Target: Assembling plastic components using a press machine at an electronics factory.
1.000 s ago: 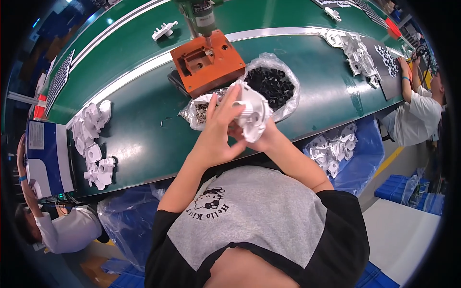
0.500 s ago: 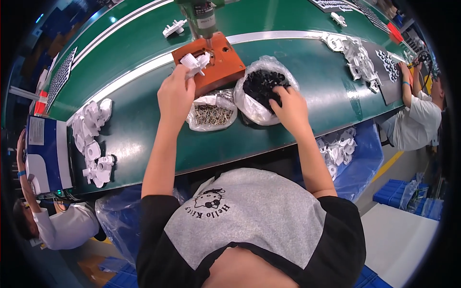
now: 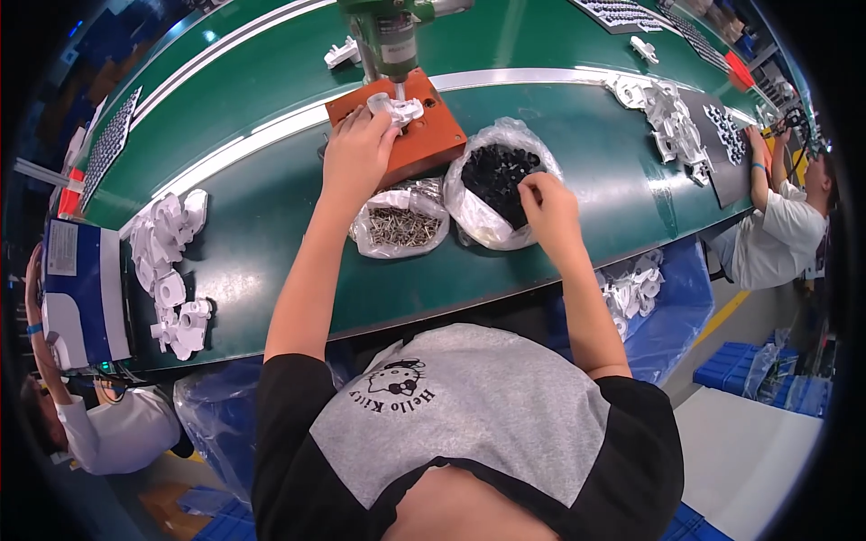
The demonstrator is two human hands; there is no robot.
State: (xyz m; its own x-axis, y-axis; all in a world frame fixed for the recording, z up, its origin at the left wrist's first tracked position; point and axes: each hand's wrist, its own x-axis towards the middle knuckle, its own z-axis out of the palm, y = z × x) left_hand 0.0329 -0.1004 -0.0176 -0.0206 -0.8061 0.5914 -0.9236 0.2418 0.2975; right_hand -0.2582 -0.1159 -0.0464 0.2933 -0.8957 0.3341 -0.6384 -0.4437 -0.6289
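My left hand (image 3: 359, 149) grips a white plastic part (image 3: 397, 110) over the orange fixture block (image 3: 431, 135). Directly above that part is the tip of a green drill-press-like machine (image 3: 395, 43). At the right edge of a clear plastic bag (image 3: 471, 206) of small black parts (image 3: 496, 176), my right hand (image 3: 548, 209) has its thumb and fingers pinched together. Whatever lies between those fingertips is too small to make out. A second bag, holding metal screws or pins (image 3: 401, 226), sits left of the black parts, in front of the block.
White plastic parts are piled at the left (image 3: 170, 270) and right (image 3: 666, 122) of the green bench (image 3: 262, 279). Another white part (image 3: 341, 52) lies behind the block. Co-workers sit at both sides; a blue-lined bin (image 3: 677, 298) of white parts stands below the right edge.
My left hand has moved right with the white part, bringing it onto the block beneath the machine tip. My right hand has drawn back from among the black parts, its fingers now pinched.
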